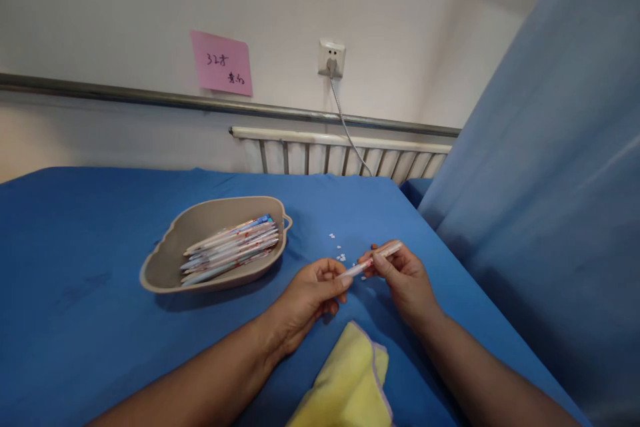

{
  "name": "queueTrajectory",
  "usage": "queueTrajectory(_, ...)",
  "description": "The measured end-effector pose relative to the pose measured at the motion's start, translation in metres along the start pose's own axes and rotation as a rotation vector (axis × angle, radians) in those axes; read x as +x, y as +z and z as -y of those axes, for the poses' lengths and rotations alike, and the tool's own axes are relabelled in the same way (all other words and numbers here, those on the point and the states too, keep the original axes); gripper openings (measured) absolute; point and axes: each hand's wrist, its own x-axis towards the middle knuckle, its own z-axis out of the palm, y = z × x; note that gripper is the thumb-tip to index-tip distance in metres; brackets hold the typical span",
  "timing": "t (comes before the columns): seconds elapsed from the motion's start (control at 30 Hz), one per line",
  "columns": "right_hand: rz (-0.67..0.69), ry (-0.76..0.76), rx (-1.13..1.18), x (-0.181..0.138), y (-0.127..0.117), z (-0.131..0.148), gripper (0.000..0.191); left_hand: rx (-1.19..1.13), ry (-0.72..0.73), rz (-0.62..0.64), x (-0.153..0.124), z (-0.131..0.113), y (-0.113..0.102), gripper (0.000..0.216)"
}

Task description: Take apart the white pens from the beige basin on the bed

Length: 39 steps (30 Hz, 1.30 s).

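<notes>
A slim whitish pen (358, 269) with reddish marks is stretched between my two hands above the blue cover. My left hand (313, 292) pinches its lower left end between thumb and fingers. Around its upper right end, my right hand (403, 275) is closed, thumb pressed on the barrel. Behind the hands, several tiny white bits (341, 257) lie scattered on the cover. To the left stands a beige basin (173, 253) with a bundle of similar pens (233, 250) inside. A yellow cloth (345, 380) with a purple edge lies crumpled nearest me, between my forearms.
The blue-covered bed (90, 347) reaches back to a wall with a metal rail (150, 95) and a white bed railing (345, 140). A cord (345, 123) runs down from a wall socket (331, 59). A blue curtain (560, 147) hangs along the right side. A pink note (223, 63) is on the wall.
</notes>
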Motion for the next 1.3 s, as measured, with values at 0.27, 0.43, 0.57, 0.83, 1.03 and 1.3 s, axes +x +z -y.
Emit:
queueTrajectory(0.27, -0.002, 0.022, -0.023, -0.003, 0.002, 0.0, 0.022, -0.041, -0.099, 0.03, 0.002, 0.005, 0.0, 0.037)
queueTrajectory(0.43, -0.022, 0.065, -0.04, -0.008, 0.0, -0.001, 0.021, -0.001, 0.009, -0.034, -0.001, 0.01, 0.004, 0.037)
queueTrajectory(0.57, -0.026, 0.089, -0.062, -0.01, 0.0, -0.002, 0.023, -0.031, -0.015, -0.01, -0.002, 0.014, 0.003, 0.041)
queueTrajectory(0.83, 0.002, 0.148, -0.099, -0.012, -0.004, -0.005, 0.022, -0.022, -0.015, -0.011, -0.001, 0.02, 0.002, 0.043)
queueTrajectory(1.03, 0.016, 0.15, -0.104, -0.011, -0.006, -0.008, 0.021, 0.026, 0.01, -0.043, 0.0, 0.022, 0.002, 0.04)
queueTrajectory(1.3, 0.024, 0.194, -0.103, -0.01, -0.007, -0.013, 0.025, 0.033, 0.023, -0.058, 0.0, 0.024, 0.0, 0.035)
